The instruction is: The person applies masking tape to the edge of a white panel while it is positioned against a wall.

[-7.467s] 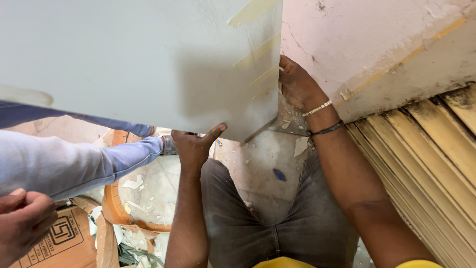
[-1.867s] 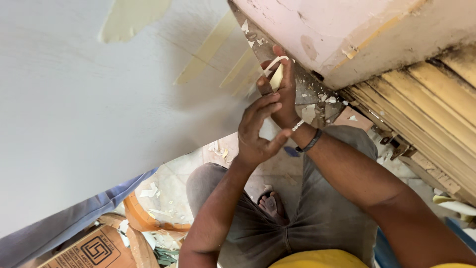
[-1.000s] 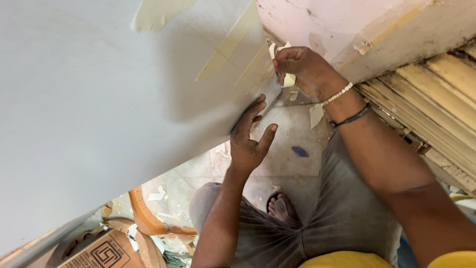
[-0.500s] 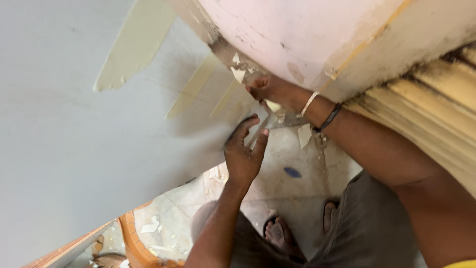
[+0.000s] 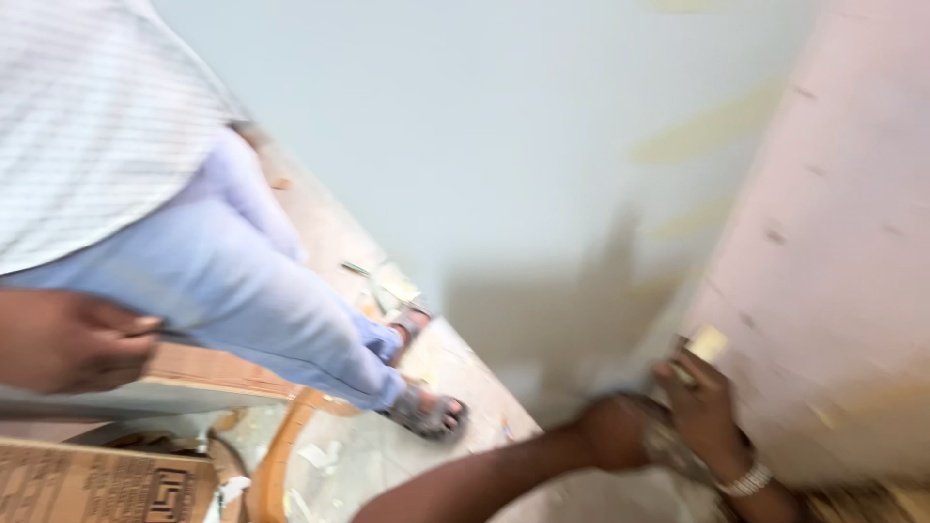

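The view is motion-blurred. A large pale grey sheet [image 5: 504, 145] stands against a pinkish board [image 5: 833, 252] on the right, with cream tape strips [image 5: 697, 136] on it. My left hand [image 5: 612, 432] is low at the sheet's bottom corner, its fingers too smeared to read. My right hand [image 5: 702, 405], a bracelet [image 5: 751, 478] on its wrist, rests just beside it on the seam. Its fingertips touch a small cream piece of tape [image 5: 707, 342]. Whether it grips the piece is unclear.
A co-worker in light blue trousers [image 5: 262, 300], a striped shirt and sandals [image 5: 426, 413] stands on the left, their hand [image 5: 68, 339] at the frame's edge. A cardboard box [image 5: 97, 479] and an orange curved hoop [image 5: 276, 455] lie on the littered floor [image 5: 378, 455].
The camera has swung left and down, bringing the co-worker into view. My hands now sit lower right, still together at the sheet's corner by the tape.
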Demonstrator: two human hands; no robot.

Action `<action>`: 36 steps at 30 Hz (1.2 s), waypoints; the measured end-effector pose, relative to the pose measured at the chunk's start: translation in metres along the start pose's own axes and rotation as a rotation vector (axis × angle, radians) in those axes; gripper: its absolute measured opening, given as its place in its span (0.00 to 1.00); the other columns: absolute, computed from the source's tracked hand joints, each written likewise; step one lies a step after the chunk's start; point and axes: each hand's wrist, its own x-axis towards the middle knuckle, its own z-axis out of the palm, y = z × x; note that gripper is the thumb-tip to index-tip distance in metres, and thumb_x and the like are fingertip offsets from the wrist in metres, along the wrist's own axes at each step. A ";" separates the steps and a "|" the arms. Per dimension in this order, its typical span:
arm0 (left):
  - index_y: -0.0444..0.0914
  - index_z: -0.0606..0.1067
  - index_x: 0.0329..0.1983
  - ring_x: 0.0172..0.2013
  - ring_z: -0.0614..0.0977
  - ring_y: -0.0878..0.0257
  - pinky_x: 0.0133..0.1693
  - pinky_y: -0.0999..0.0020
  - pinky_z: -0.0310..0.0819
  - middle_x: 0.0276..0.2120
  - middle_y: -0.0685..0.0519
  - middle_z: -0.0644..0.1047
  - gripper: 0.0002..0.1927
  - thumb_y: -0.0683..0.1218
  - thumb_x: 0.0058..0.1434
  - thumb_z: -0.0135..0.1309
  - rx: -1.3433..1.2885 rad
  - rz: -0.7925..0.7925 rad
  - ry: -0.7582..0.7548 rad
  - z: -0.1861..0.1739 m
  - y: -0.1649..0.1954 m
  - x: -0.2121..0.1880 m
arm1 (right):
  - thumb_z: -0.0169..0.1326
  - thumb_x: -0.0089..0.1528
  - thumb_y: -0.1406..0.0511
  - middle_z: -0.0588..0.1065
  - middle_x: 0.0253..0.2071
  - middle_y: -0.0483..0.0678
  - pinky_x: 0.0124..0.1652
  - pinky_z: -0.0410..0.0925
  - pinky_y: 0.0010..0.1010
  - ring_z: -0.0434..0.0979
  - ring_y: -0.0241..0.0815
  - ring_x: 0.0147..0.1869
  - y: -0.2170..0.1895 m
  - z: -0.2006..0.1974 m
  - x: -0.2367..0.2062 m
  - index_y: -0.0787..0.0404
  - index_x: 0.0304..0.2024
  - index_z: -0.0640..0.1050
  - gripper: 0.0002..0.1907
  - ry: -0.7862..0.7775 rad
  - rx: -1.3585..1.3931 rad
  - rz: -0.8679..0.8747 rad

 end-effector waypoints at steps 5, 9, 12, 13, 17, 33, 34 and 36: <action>0.45 0.84 0.43 0.41 0.85 0.51 0.44 0.57 0.79 0.41 0.48 0.85 0.25 0.67 0.60 0.52 -0.044 -0.052 -0.283 0.040 -0.034 0.032 | 0.56 0.64 0.62 0.78 0.28 0.49 0.26 0.65 0.32 0.70 0.38 0.24 -0.001 -0.003 0.020 0.61 0.49 0.80 0.14 -0.011 -0.073 0.263; 0.44 0.81 0.52 0.45 0.84 0.54 0.50 0.58 0.79 0.46 0.49 0.83 0.24 0.62 0.61 0.53 -0.016 0.153 -0.226 0.082 -0.046 0.080 | 0.60 0.61 0.59 0.80 0.26 0.50 0.31 0.71 0.33 0.76 0.41 0.30 -0.001 -0.022 0.027 0.66 0.38 0.80 0.14 -0.092 -0.276 -0.012; 0.44 0.80 0.54 0.46 0.84 0.54 0.50 0.58 0.78 0.47 0.49 0.83 0.25 0.62 0.61 0.54 -0.092 0.137 -0.327 0.111 -0.022 0.090 | 0.62 0.61 0.61 0.80 0.36 0.52 0.40 0.73 0.32 0.80 0.41 0.39 0.000 -0.028 0.013 0.67 0.44 0.79 0.15 -0.133 -0.294 -0.078; 0.44 0.79 0.54 0.46 0.84 0.54 0.49 0.58 0.78 0.47 0.49 0.83 0.25 0.62 0.61 0.55 -0.121 0.131 -0.364 0.116 -0.013 0.084 | 0.61 0.63 0.61 0.80 0.38 0.52 0.45 0.72 0.33 0.78 0.41 0.43 0.000 -0.027 0.005 0.68 0.47 0.78 0.17 -0.089 -0.240 -0.119; 0.44 0.78 0.57 0.46 0.84 0.55 0.48 0.59 0.78 0.47 0.49 0.82 0.26 0.62 0.61 0.56 -0.208 0.136 -0.441 0.096 0.005 0.025 | 0.56 0.69 0.56 0.79 0.45 0.48 0.45 0.71 0.28 0.75 0.35 0.46 -0.008 -0.017 0.000 0.65 0.61 0.75 0.23 -0.079 -0.058 -0.015; 0.38 0.71 0.59 0.40 0.84 0.61 0.42 0.66 0.81 0.42 0.50 0.81 0.23 0.51 0.65 0.60 -0.462 -0.135 -0.043 0.023 -0.001 -0.017 | 0.55 0.66 0.51 0.74 0.39 0.46 0.50 0.69 0.35 0.75 0.37 0.46 -0.019 -0.056 -0.058 0.57 0.80 0.47 0.48 -0.221 -0.037 0.170; 0.37 0.70 0.60 0.37 0.83 0.62 0.40 0.67 0.80 0.41 0.50 0.81 0.24 0.51 0.65 0.60 -0.497 -0.196 -0.018 0.026 0.003 -0.024 | 0.51 0.67 0.50 0.73 0.38 0.46 0.46 0.68 0.35 0.74 0.37 0.43 -0.015 -0.059 -0.071 0.56 0.81 0.47 0.46 -0.254 0.078 0.274; 0.36 0.70 0.60 0.33 0.80 0.64 0.37 0.69 0.78 0.39 0.51 0.80 0.26 0.51 0.63 0.62 -0.517 -0.236 0.054 0.033 0.010 -0.034 | 0.47 0.68 0.52 0.73 0.38 0.46 0.41 0.68 0.36 0.72 0.38 0.39 -0.010 -0.055 -0.092 0.55 0.81 0.46 0.44 -0.351 0.127 0.369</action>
